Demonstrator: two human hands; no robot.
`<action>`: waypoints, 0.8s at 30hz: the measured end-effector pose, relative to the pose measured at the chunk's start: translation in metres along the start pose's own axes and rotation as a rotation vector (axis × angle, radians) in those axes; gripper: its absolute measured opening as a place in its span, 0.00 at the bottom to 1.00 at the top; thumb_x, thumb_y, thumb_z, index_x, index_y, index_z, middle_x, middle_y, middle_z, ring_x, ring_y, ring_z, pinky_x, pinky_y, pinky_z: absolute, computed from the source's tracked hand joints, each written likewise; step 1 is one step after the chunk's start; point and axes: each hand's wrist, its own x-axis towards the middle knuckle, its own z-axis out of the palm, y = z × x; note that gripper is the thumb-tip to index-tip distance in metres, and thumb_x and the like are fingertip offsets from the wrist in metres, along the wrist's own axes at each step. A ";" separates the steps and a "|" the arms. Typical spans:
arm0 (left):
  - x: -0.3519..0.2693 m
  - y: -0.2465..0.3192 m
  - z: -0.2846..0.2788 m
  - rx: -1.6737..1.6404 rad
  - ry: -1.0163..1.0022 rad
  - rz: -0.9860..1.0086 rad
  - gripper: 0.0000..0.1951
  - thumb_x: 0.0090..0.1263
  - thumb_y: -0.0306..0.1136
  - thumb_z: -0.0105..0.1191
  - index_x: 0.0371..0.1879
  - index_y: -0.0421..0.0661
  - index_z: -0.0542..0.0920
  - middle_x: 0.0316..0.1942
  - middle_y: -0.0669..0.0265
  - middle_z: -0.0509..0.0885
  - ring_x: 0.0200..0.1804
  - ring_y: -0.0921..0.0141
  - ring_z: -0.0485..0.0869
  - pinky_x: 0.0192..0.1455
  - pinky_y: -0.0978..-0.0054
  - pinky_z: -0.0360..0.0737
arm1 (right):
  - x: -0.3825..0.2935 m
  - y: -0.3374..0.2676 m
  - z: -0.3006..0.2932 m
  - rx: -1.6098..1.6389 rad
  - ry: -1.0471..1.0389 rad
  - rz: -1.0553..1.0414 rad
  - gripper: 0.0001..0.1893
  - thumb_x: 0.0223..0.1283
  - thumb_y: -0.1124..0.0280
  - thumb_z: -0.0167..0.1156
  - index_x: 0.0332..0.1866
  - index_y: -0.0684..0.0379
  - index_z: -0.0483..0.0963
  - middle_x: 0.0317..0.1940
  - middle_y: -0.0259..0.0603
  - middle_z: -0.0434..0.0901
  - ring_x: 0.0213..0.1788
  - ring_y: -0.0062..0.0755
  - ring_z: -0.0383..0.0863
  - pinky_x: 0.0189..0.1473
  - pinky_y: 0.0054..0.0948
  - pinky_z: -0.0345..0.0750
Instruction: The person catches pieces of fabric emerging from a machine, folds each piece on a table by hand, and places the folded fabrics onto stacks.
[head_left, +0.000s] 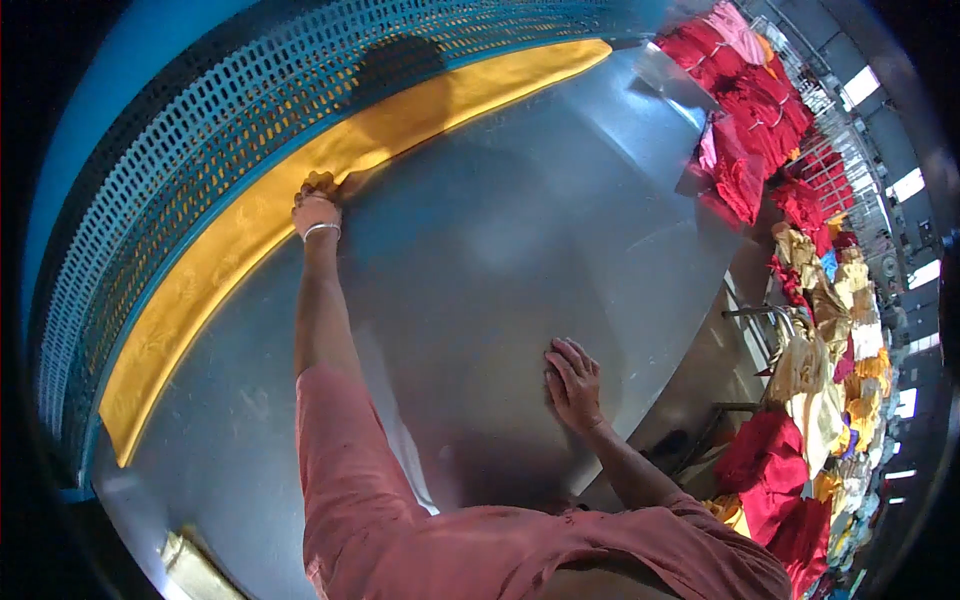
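Note:
My left hand (316, 210), with a pale bangle at the wrist, reaches far forward and pinches the near edge of a yellow cloth (225, 240). The cloth bunches up around my fingertips and lies as a long band along the foot of a blue perforated metal guard (247, 105). Its far part shows through the slots. Lower down and to the right, my right hand (576, 382) rests palm down on the smooth metal table (480, 300), its fingers slightly apart and holding nothing.
Red cloth bundles (750, 97), some tied, are piled beyond the table's far right corner. Along the right side stand metal rails (757, 311) and heaps of gold and cream cloth (810, 375). Red cloth (772, 472) hangs close by my right arm. A folded cream cloth (196, 570) lies at lower left.

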 end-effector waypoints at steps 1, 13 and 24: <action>-0.002 -0.002 0.002 -0.033 -0.026 0.030 0.18 0.55 0.36 0.50 0.47 0.51 0.74 0.47 0.60 0.74 0.51 0.59 0.72 0.48 0.62 0.72 | 0.001 -0.002 0.000 0.000 -0.013 -0.008 0.14 0.52 0.74 0.55 0.46 0.56 0.70 0.51 0.39 0.71 0.57 0.40 0.67 0.53 0.36 0.63; -0.395 -0.011 -0.136 -1.002 -0.514 -0.084 0.07 0.57 0.36 0.49 0.30 0.48 0.74 0.26 0.63 0.75 0.28 0.61 0.72 0.34 0.66 0.71 | -0.015 0.050 0.031 0.480 0.021 0.242 0.14 0.55 0.70 0.54 0.47 0.58 0.69 0.48 0.38 0.71 0.51 0.37 0.71 0.50 0.34 0.66; -0.501 -0.242 -0.252 0.297 0.007 -0.442 0.08 0.57 0.35 0.50 0.28 0.45 0.80 0.27 0.58 0.81 0.27 0.59 0.78 0.30 0.63 0.73 | 0.019 0.222 0.057 1.059 0.440 0.512 0.17 0.60 0.55 0.50 0.46 0.56 0.68 0.40 0.34 0.75 0.40 0.29 0.75 0.42 0.32 0.74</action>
